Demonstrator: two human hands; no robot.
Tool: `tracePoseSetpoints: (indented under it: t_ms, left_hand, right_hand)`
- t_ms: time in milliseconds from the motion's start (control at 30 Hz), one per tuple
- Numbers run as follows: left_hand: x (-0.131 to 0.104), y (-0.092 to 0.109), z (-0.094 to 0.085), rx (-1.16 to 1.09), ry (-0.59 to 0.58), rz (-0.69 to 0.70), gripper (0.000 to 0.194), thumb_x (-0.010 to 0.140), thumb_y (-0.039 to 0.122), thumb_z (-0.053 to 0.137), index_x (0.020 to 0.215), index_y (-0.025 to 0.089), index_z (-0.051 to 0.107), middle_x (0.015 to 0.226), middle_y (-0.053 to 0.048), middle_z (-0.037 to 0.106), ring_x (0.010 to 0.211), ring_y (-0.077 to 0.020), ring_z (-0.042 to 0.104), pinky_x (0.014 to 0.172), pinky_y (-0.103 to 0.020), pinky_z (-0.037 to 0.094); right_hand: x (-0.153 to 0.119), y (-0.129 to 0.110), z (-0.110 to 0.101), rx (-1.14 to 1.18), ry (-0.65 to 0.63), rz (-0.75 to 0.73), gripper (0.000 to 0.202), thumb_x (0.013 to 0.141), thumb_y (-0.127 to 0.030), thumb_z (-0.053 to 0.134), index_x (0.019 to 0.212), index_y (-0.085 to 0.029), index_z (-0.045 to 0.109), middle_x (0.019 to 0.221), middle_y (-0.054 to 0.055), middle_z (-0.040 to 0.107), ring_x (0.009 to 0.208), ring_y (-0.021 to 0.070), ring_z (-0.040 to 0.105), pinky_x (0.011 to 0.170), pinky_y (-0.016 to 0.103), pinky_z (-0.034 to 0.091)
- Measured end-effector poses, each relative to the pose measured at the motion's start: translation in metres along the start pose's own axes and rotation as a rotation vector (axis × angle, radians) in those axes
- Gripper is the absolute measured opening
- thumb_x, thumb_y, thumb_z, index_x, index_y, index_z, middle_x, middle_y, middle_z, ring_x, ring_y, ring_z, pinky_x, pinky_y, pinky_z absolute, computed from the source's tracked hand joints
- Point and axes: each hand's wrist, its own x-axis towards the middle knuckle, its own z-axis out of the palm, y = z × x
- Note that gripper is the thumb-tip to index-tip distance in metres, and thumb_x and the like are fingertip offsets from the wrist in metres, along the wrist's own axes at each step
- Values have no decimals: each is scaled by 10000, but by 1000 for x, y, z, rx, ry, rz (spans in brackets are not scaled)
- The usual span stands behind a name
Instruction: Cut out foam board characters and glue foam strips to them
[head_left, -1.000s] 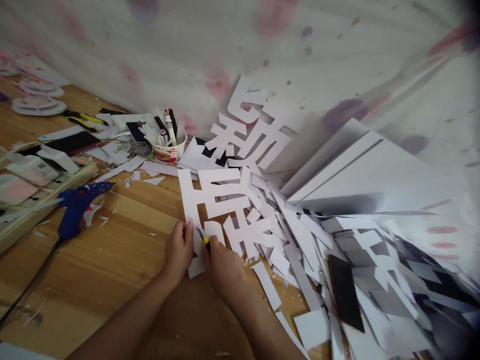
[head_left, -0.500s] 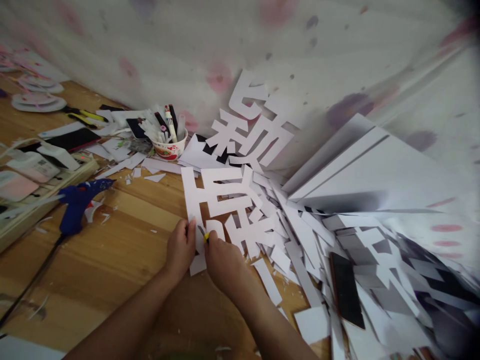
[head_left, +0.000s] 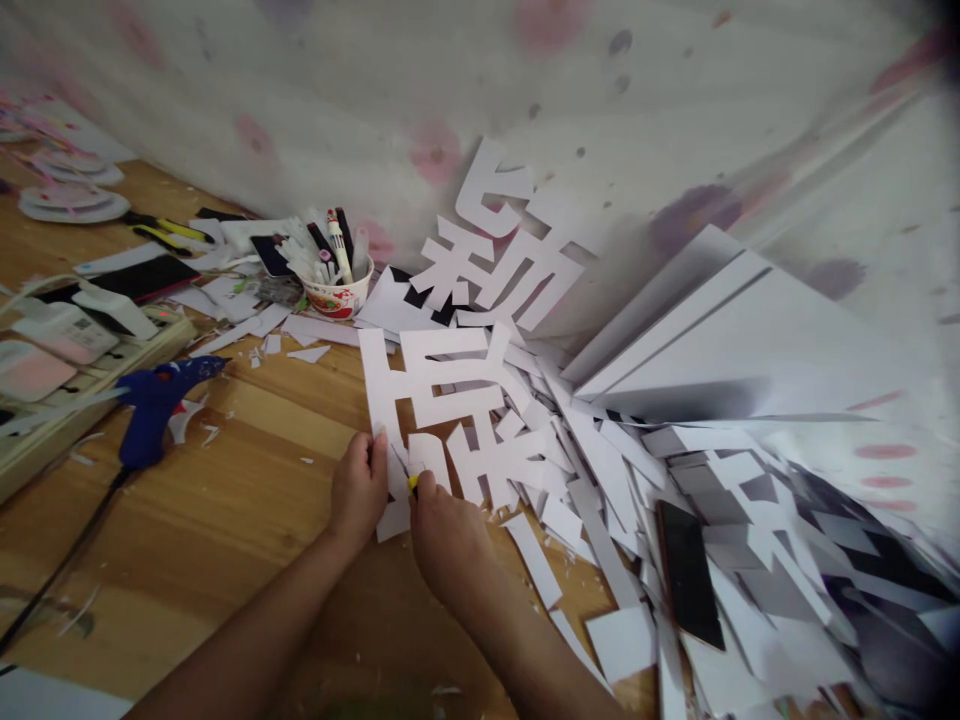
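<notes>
A white paper cutout [head_left: 450,375] shaped like a written character lies in front of me, partly over the heap of scraps. Its left edge is pinched in my left hand [head_left: 361,487], thumb on top of the paper. My right hand [head_left: 450,525] is closed around a small craft knife [head_left: 412,484] with a yellow part showing; most of its handle is hidden in the fist. The thin blade points up and left, at the paper beside my left thumb. More finished-looking white cutouts [head_left: 517,245] lean against the cloth behind.
A blue glue gun [head_left: 154,415] lies at the left near a power strip [head_left: 169,340] with chargers. Behind stand a paper cup [head_left: 341,298] of pens and yellow-black pliers [head_left: 169,232]. Paper scraps [head_left: 600,465], a dark phone [head_left: 688,575] and large white boards [head_left: 720,330] fill the right.
My right hand and the knife have moved slightly down, toward me, along the paper. The left hand keeps its hold, and the whole view has shifted a little.
</notes>
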Motion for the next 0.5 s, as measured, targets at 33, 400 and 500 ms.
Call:
tracePoseSetpoints:
  t_ms: [33,400,500]
  left_hand:
    - [1,0,0,-8,5,-8,319,851,466,349,651,222,397,584,20,485,543,-142,454,511,-264,312]
    - [7,-9,5,-444,-45,-126,306,747,475,533,867,196,501,809,-44,645,712,-166,596,610,-270,450]
    - [8,-8,5,-504,-31,-153,316,736,463,557,884,189,504,840,-59,662,735,-169,614,613,-270,464]
  right_hand:
    - [-2,0,1,32,12,21,158,896,-140,343,968,-149,484,802,75,617,693,193,655,524,273,480]
    - [-12,68,26,180,84,415,143,892,-168,360,1022,-157,418,945,87,606,802,185,636,575,246,392]
    - [-13,74,31,218,105,393,156,906,-172,341,1044,-151,409,918,82,614,828,192,633,592,249,387]
